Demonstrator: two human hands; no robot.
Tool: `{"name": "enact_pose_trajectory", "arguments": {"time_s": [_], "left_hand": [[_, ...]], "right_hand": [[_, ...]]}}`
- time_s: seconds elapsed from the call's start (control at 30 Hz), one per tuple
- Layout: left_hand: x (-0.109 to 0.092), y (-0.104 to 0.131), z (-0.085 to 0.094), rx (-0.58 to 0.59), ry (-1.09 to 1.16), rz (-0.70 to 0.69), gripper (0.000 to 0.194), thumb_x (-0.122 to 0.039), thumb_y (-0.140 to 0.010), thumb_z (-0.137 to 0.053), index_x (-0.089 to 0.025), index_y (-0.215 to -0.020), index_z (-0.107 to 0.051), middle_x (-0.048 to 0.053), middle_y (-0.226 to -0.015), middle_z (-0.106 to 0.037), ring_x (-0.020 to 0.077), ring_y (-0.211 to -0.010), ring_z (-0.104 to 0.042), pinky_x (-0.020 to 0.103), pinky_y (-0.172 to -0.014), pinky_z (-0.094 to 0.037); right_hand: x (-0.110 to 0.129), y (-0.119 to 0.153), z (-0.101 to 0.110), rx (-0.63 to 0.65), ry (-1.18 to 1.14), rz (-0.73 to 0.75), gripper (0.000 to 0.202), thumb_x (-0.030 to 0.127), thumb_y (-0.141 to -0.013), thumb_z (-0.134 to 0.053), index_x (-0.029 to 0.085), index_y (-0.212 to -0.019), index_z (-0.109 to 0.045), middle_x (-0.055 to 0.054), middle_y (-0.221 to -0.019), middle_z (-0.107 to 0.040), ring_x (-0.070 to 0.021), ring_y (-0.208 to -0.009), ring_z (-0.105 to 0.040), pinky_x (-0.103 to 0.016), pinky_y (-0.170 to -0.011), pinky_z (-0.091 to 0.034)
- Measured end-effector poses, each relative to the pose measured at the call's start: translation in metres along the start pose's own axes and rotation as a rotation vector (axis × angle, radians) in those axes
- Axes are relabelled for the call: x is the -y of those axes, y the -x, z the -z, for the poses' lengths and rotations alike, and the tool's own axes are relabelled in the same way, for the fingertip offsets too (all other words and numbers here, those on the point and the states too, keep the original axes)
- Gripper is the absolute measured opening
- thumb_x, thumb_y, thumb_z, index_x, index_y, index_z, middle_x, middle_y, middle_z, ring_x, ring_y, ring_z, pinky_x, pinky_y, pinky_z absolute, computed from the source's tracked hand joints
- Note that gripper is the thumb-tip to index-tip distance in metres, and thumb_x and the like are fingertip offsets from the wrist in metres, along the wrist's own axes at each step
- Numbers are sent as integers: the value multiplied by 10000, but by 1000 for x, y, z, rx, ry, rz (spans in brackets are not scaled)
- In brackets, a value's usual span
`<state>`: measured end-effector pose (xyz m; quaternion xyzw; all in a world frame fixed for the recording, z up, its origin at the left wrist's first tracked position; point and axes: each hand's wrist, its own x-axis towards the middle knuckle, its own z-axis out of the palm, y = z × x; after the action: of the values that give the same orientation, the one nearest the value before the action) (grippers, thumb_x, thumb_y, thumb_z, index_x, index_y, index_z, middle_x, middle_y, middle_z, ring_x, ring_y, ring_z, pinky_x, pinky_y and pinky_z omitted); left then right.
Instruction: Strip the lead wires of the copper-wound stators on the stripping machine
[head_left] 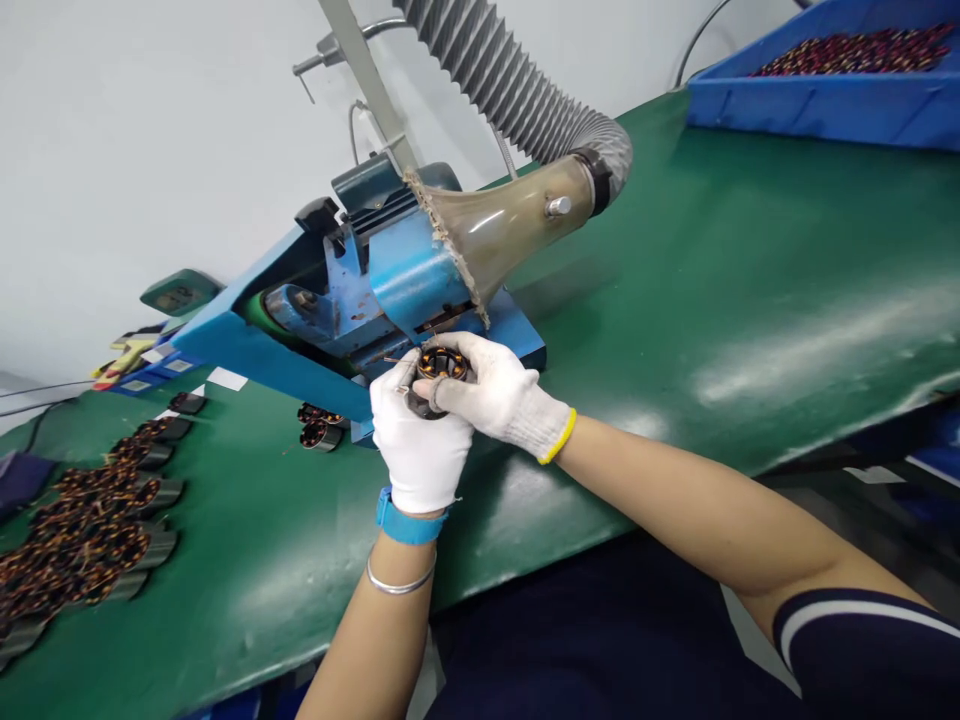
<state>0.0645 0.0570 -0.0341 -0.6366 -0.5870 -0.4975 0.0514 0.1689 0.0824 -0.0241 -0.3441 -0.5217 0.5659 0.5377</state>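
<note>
Navy-blue cloth garment (585, 640), closest to the lens, hangs past the near edge of the glossy green bench (750, 260); its right sleeve carries a white stripe. Through my feed I see both hands meeting midway between the bench's near and far edges. The left hand (420, 440), in a white knit glove below a bright blue wristband (412, 523) and a silver metal bangle (401, 583), is clamped on a small ring-shaped dark metal part with copper-coloured windings (442, 365). The right hand (499, 385), in a white glove with a yellow cuff, grips the same part from the other side, thumb across its front. I can't make out whether the part touches the blue metal belt machine (416, 270) just behind it, since the gloves cover that spot. On the machine sits a cloudy brown plastic funnel (525, 215), joined to a grey corrugated hose (517, 80).

Toward the bench's left end I have a thick cluster of similar wound rings (90, 540), and a few more wound rings (321, 432) beside the machine's frame. At the far right corner stands a blue plastic tray (825, 108) of small reddish pieces (862, 52).
</note>
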Motion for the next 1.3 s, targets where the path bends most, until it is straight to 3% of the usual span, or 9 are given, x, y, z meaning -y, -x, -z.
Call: {"name": "enact_pose_trajectory", "arguments": {"time_s": [0.13,0.37,0.7,0.9,1.07,1.2,1.3], "left_hand": [[-7,-2,-1,23,6,17,475,-182,-705,-666,-168,-1173,-587,94,-1138,-668,224,-1044,-672,385,-958,-526],[-21,-9,-6,46,5,46,369,-235,-734,-659,-165,-1094,-623,91,-1069,-689,221,-991,-689,383,-919,-548],[-23,-11,-10,28,66,104,379,-237,-693,-688,-143,-1057,-641,93,-1019,-728,212,-920,-710,360,-872,-567],[-17,-2,-8,15,101,5,374,-226,-710,-668,-168,-1074,-603,86,-1053,-698,222,-988,-689,385,-928,-541],[1,14,4,79,299,-17,487,-315,-708,-723,-194,-1142,-537,70,-1080,-650,219,-990,-668,397,-929,-538],[9,17,14,134,471,89,519,-315,-662,-791,-218,-1073,-490,46,-1038,-632,188,-940,-672,350,-865,-560],[12,13,21,244,577,297,506,-377,-682,-793,-235,-1041,-465,47,-1039,-641,177,-908,-683,329,-813,-575]], "right_hand": [[1,-5,8,-15,49,59,417,242,-704,-737,149,-1084,-593,-59,-1028,-692,-193,-962,-678,-363,-909,-563],[6,-2,10,-100,-26,106,324,277,-732,-711,139,-1006,-611,-53,-946,-695,-172,-880,-681,-324,-841,-574],[8,-5,11,-122,58,136,275,264,-734,-706,153,-970,-620,-42,-931,-706,-173,-876,-679,-335,-845,-570],[7,6,10,-124,56,160,372,278,-687,-726,165,-1021,-608,-42,-978,-674,-181,-902,-666,-336,-836,-570],[2,24,8,-47,406,328,465,374,-687,-759,194,-1098,-640,-55,-1014,-619,-217,-951,-637,-373,-869,-544],[9,29,14,35,618,384,735,540,-631,-786,169,-1233,-588,-96,-1096,-615,-247,-951,-644,-384,-826,-550],[16,27,19,35,641,491,729,529,-650,-765,150,-1242,-576,-113,-1116,-627,-244,-943,-658,-368,-809,-555]]}}
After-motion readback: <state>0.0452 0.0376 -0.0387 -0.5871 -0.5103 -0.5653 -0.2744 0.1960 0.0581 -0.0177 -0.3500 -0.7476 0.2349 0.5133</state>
